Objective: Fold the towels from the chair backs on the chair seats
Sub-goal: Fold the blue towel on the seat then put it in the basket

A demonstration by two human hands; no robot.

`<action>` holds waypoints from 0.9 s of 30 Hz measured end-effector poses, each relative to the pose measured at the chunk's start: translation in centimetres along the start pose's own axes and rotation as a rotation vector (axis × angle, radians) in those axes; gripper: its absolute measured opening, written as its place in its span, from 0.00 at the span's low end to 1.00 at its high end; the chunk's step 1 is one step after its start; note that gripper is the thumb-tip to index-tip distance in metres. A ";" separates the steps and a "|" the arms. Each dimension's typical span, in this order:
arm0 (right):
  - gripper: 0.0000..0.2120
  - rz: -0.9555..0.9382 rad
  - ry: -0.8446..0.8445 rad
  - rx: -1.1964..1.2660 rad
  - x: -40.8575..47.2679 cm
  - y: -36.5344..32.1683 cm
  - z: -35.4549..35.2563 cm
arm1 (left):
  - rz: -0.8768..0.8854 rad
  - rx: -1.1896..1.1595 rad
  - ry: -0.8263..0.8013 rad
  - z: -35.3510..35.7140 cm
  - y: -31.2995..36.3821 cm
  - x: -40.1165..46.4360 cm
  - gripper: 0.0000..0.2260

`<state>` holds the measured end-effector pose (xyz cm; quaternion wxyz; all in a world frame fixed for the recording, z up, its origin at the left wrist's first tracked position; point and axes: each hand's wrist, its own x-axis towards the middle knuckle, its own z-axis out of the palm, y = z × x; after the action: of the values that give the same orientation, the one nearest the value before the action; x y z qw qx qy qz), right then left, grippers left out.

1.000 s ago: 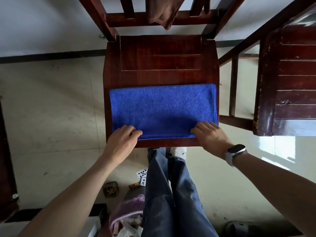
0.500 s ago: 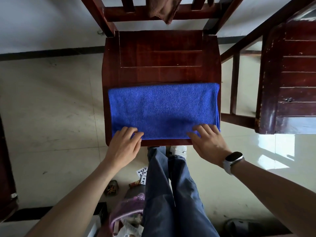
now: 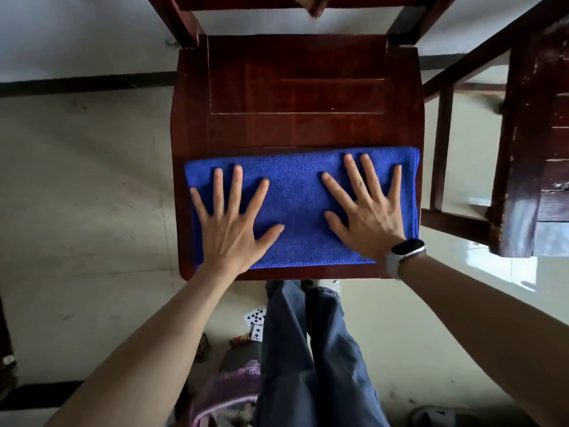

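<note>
Here, from my remote seat, I see a blue towel [image 3: 300, 208] lying folded on the near half of a dark wooden chair seat [image 3: 295, 97]. Its long axis runs left to right across the seat, parallel to the front edge; the stitched hem faces me along the near side, and the far side looks like a smooth fold. Its right end reaches the seat's right edge, while a narrow strip of wood shows at its left end.

My left hand [image 3: 229, 224] lies flat on the left half of the towel, fingers straight and fanned wide, thumb out toward the middle, gripping nothing. My right hand [image 3: 368, 215] lies the same way on the right half, fingers spread and pointing away from me, palm down on the cloth, nothing pinched. A watch [image 3: 405, 252] with a dark face and pale band sits on the right wrist; I read no writing on it.

A brown cloth [image 3: 311, 3] hangs from the chair back at the top edge. A second chair [image 3: 535, 143] stands to the right. On the floor by my legs lie playing cards [image 3: 255, 318] showing black pips; the corner numerals are too small for me to read.
</note>
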<state>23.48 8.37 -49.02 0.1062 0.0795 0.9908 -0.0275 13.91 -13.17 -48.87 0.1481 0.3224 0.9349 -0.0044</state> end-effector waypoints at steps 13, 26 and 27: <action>0.26 -0.041 0.110 0.063 1.1 -0.8 -1.0 | 0.079 0.009 0.074 -1.8 2.5 3.0 0.28; 0.28 0.323 -0.061 0.161 1.2 6.3 -0.7 | -0.237 -0.078 -0.049 -1.3 -2.3 3.1 0.38; 0.29 0.364 -0.067 0.239 0.9 6.7 -0.9 | -0.271 -0.093 -0.049 -1.6 -2.3 2.9 0.39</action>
<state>23.55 15.20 -48.56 0.1323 0.2681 0.9457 -0.1276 9.93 -13.02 -48.41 0.1836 0.1857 0.9652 0.0112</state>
